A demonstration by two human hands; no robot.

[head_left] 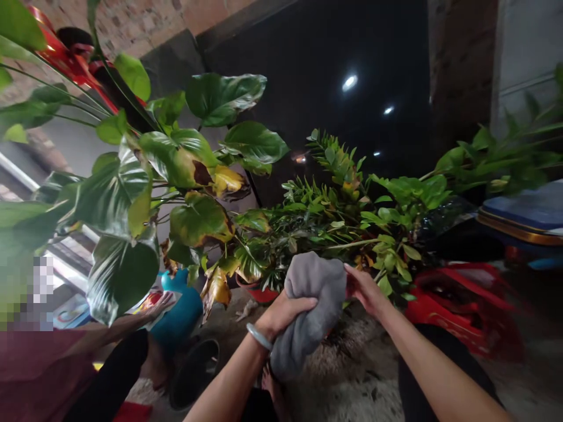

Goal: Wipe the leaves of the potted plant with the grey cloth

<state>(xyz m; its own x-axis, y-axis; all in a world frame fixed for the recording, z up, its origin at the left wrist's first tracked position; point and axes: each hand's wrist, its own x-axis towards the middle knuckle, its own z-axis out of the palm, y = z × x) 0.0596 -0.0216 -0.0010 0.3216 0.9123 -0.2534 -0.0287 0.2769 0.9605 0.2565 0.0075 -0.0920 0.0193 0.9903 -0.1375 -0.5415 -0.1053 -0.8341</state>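
Observation:
My left hand point(284, 312) is closed around a bunched grey cloth point(310, 310), with a pale bangle on that wrist. My right hand point(365, 288) reaches in from the right, its fingers stretched toward the cloth's upper right edge and a red pot point(259, 292) behind it. Just beyond both hands grows a bushy plant with small glossy leaflets point(334, 217). To its left stands a plant with big heart-shaped leaves point(189, 170), some yellowed and brown at the edges.
Another person sits at the lower left, a hand point(159, 305) resting near a teal container point(180, 310). A dark bucket point(193, 372) stands on the ground below. A red object point(457, 305) lies at the right.

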